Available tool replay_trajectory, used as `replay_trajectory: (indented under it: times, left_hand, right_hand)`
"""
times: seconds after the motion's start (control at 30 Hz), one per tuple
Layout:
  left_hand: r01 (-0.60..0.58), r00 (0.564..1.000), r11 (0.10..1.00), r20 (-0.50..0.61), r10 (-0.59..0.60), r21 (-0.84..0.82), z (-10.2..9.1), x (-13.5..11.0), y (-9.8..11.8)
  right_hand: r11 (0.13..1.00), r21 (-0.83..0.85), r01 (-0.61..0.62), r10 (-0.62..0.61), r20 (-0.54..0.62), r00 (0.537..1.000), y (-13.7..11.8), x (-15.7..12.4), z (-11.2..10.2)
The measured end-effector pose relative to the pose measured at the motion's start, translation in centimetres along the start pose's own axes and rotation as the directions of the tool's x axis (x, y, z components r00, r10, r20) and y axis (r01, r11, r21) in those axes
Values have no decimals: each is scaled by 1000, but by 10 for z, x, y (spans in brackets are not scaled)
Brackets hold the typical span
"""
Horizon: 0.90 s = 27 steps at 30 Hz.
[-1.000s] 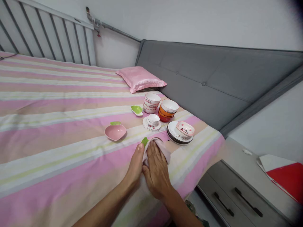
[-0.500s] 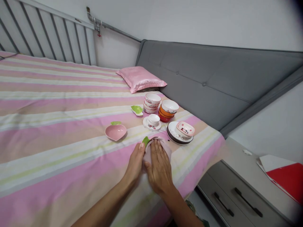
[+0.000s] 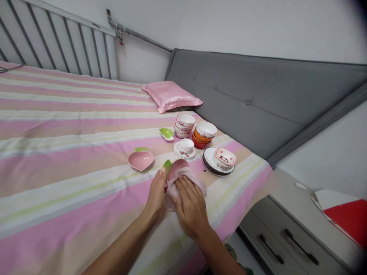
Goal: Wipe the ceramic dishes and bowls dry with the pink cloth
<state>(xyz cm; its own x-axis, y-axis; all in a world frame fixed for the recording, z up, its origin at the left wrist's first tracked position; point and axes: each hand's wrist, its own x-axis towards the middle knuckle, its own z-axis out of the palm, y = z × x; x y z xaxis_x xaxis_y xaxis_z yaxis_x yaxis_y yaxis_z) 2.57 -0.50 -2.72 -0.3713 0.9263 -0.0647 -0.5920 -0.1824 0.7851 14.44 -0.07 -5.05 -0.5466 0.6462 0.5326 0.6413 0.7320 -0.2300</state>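
Observation:
My left hand [image 3: 157, 189] is closed on the left side of a pink bowl [image 3: 178, 165], its thumb by the bowl's green leaf-shaped handle [image 3: 167, 165]. With fingers together, my right hand [image 3: 191, 204] presses a pale pink cloth [image 3: 172, 193] against the bowl. The cloth and hand cover most of the bowl's lower part. To the left, a similar pink peach-shaped bowl [image 3: 141, 160] with a green leaf handle rests on the striped bedspread [image 3: 86, 191]. Past my hands sit small white bowls [image 3: 187, 144] stacked on white plates [image 3: 178, 151].
Farther back stand a stack of white patterned bowls [image 3: 185, 126], a stack with orange bowls [image 3: 202, 137], and a green leaf-shaped dish [image 3: 166, 133]. At right, a pink rectangular dish [image 3: 225, 156] lies on dark-edged plates [image 3: 211, 160]. A drawer cabinet [image 3: 286, 221] adjoins the bed.
My left hand and the bowl have shifted slightly left, and the bowl has tilted. The cloth has slid down with my right hand, uncovering the pink upper part.

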Motion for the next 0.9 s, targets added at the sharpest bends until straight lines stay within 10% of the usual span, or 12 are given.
replay_trajectory:
  times: [0.47, 0.9]
  left_hand:
    - [252, 959, 944, -76, -273, -212, 17, -13, 7]
    - [173, 985, 985, 8, -173, -25, 10, -15, -16]
  right_hand:
    - [976, 44, 212, -200, -194, 960, -7, 0, 4]
    - [993, -34, 110, -108, 52, 993, 8, 3, -7]
